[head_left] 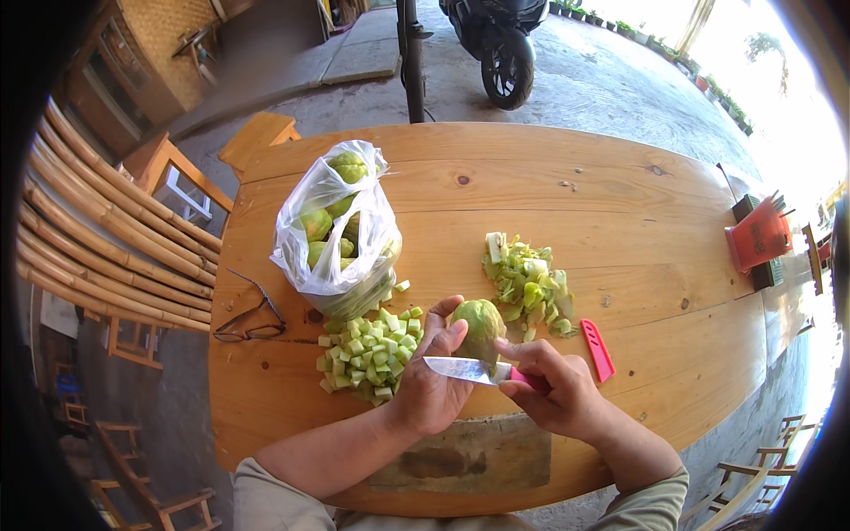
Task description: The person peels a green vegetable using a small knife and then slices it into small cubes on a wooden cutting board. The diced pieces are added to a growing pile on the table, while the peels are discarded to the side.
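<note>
My left hand [434, 376] is wrapped round a green chayote [479, 326], held upright above the table. In my right hand [560, 389] is a knife [465, 369] with a pink handle; its blade points left, just below the chayote. The right thumb and forefinger are close to the chayote's lower end. Pale green chayote cubes [370, 352] lie heaped beside my left hand. Beyond the hands is a pile of chayote peelings [534, 288]. A pink knife sheath [598, 350] rests to the right of my right hand.
A clear plastic bag [341, 279] with several whole chayotes stands at the far left. Eyeglasses [252, 319] lie near the left edge of the wooden table [637, 230]. Below my forearms is a worn cutting board [474, 453]. A red container [759, 234] stands at the right.
</note>
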Demonstrator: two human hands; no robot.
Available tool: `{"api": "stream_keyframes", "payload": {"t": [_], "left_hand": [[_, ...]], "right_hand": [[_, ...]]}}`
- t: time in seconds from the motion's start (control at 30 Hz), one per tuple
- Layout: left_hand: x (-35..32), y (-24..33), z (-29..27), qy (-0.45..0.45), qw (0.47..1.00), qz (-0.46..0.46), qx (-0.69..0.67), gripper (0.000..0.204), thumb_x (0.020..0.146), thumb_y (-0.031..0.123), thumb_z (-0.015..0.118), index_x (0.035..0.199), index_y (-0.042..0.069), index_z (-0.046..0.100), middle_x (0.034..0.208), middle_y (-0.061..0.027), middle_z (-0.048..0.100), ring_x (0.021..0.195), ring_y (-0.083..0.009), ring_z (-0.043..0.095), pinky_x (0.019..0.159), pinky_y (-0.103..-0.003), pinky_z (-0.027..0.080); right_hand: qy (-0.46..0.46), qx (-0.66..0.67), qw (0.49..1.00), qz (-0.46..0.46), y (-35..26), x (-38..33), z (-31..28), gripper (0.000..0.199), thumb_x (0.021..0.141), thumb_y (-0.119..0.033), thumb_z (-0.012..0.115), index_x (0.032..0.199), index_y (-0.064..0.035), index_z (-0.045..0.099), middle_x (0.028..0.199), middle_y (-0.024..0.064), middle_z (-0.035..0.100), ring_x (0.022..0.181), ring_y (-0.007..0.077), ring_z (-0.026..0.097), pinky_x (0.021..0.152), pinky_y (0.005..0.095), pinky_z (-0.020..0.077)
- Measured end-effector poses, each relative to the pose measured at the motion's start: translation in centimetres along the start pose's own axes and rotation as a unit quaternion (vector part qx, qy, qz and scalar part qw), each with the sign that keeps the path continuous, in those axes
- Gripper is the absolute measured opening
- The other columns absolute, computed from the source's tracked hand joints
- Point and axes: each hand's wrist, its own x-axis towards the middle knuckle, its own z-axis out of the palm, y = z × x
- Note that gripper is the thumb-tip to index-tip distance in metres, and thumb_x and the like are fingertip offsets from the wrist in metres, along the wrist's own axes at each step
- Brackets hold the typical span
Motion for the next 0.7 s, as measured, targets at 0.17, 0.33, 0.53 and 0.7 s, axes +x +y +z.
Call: {"api": "stream_keyframes", "payload": {"t": [0.17, 0.33, 0.53, 0.7], "left_hand": [[-0.1, -0.2, -0.2, -0.019, 1.000, 0.000, -0.003, 0.029, 0.101, 0.019, 0.047, 0.130, 0.022, 0.043, 0.123, -0.0112, 0.059, 0.119, -0.0284, 0.057, 0.101, -0.044, 0.048], [0.0, -0.5, -0.7, -0.035, 0.999, -0.001, 0.001, 0.029, 0.102, 0.020, 0.044, 0.131, 0.021, 0.041, 0.122, -0.0121, 0.059, 0.118, -0.0290, 0.057, 0.100, -0.043, 0.048], [0.1, -0.5, -0.7, -0.030, 0.999, -0.011, 0.006, 0.029, 0.103, 0.021, 0.044, 0.131, 0.020, 0.039, 0.122, -0.0115, 0.058, 0.116, -0.0282, 0.058, 0.099, -0.043, 0.050], [0.0, -0.3, -0.5, -0.020, 1.000, -0.015, 0.016, 0.031, 0.101, 0.020, 0.046, 0.131, 0.019, 0.038, 0.122, -0.0097, 0.058, 0.114, -0.0248, 0.059, 0.095, -0.041, 0.052]], "right_hand": [[0.032, -0.001, 0.999, -0.007, 0.4, -0.1, 0.8, 0.041, 0.087, -0.011, 0.070, 0.126, -0.0086, 0.057, 0.063, 0.0039, 0.053, 0.049, 0.0149, 0.051, 0.046, 0.0293, 0.0409], [0.060, -0.017, 0.998, -0.020, 0.6, -0.2, 1.3, 0.034, 0.087, -0.012, 0.070, 0.120, -0.0078, 0.060, 0.068, 0.0053, 0.060, 0.052, 0.0158, 0.058, 0.046, 0.0298, 0.0443], [0.064, -0.092, 0.990, -0.083, 1.0, 0.3, 0.7, 0.034, 0.087, -0.017, 0.072, 0.119, -0.0098, 0.062, 0.070, 0.0059, 0.063, 0.055, 0.0170, 0.061, 0.047, 0.0300, 0.0450], [0.037, -0.073, 0.996, -0.020, -0.3, 0.3, -0.2, 0.042, 0.087, -0.017, 0.072, 0.126, -0.0117, 0.056, 0.064, 0.0030, 0.058, 0.049, 0.0162, 0.056, 0.045, 0.0292, 0.0419]]}}
